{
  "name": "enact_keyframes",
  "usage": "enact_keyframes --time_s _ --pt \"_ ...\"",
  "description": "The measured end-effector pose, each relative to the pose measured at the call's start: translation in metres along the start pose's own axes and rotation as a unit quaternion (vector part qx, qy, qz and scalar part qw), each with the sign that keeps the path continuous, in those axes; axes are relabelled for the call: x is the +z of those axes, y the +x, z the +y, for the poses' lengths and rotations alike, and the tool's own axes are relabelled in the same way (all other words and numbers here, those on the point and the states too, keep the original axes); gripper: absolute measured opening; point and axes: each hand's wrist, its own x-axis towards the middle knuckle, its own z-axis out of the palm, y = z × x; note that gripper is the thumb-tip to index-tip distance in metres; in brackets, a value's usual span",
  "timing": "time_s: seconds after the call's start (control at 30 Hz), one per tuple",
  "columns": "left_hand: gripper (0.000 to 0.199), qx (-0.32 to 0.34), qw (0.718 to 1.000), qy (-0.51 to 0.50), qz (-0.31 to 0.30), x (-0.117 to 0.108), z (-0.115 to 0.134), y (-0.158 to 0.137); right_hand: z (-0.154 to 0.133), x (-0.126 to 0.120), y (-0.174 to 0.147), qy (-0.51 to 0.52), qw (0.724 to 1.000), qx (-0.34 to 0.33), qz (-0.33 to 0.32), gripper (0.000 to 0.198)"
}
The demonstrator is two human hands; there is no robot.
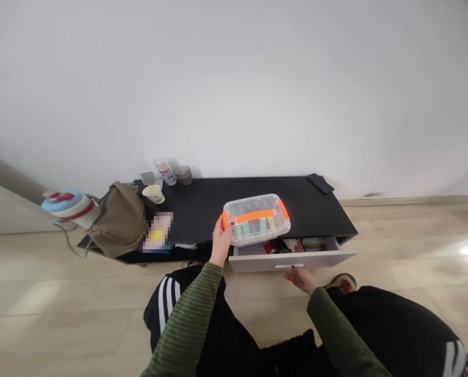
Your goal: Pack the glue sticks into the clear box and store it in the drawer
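My left hand (221, 242) grips the left end of a clear plastic box (253, 226), thumb at its orange latch. The box sits at the front of the black worktop (234, 189), overhanging an open drawer (257, 263) of small items; whether it rests or is lifted, I can't tell. My right hand (302, 279) is empty, fingers loosely spread, just below the drawer handle (289, 266); contact is unclear.

I judge the box light, stiff and smooth enough to slip, and its small packets could slide if it tilts. I'd hold both ends, supporting the base and not prying the latches; the orange carry handle (254, 215) lies along the lid.

Farther out are a remote control (320, 184) at right, and a paper cup (153, 194), glass bowl (183, 175) and brown bag (119, 220) at left.
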Motion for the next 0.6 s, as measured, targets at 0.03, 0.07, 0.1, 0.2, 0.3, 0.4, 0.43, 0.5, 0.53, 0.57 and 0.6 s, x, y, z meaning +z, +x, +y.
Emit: enact_keyframes --time_s 0.03,0.07,0.1,0.2,0.3,0.4,0.43,0.5,0.53,0.57,0.6 --pt "0.053 0.002 1.0 -0.001 0.005 0.001 0.0 -0.004 0.003 -0.007 -0.01 -0.006 1.0 0.009 0.0 0.009" --pt "0.053 0.004 1.0 -0.003 0.009 0.001 0.0 -0.008 0.006 -0.013 -0.019 -0.016 1.0 0.018 0.003 0.01" --pt "0.054 0.006 1.0 -0.005 0.01 0.001 -0.001 -0.013 0.007 -0.018 -0.029 -0.027 0.999 0.024 0.007 0.01" --pt "0.056 0.016 1.0 -0.004 0.008 0.001 -0.005 -0.032 0.005 -0.027 -0.06 -0.073 0.997 0.019 -0.002 0.011" --pt "0.06 0.026 1.0 0.002 0.002 0.0 -0.013 -0.056 -0.009 -0.024 -0.091 -0.062 0.995 -0.061 -0.04 0.022" --pt "0.064 0.031 0.999 0.028 0.006 -0.003 -0.024 -0.084 -0.029 -0.016 -0.115 0.028 0.982 -0.169 -0.079 0.045" --pt "0.065 0.032 0.999 0.043 0.01 -0.003 -0.029 -0.093 -0.035 -0.013 -0.121 0.053 0.976 -0.188 -0.094 0.055" --pt "0.067 0.033 0.997 0.072 0.01 -0.004 -0.04 -0.112 -0.043 -0.008 -0.127 0.071 0.97 -0.199 -0.122 0.071" --pt "0.067 0.03 0.996 0.084 0.004 -0.005 -0.046 -0.12 -0.046 -0.006 -0.128 0.067 0.97 -0.197 -0.125 0.076" --pt "0.067 0.027 0.995 0.093 -0.001 -0.004 -0.052 -0.127 -0.048 -0.005 -0.128 0.055 0.972 -0.194 -0.121 0.078" --pt "0.067 0.025 0.995 0.1 -0.005 -0.004 -0.058 -0.134 -0.048 -0.004 -0.128 0.038 0.974 -0.193 -0.113 0.077"
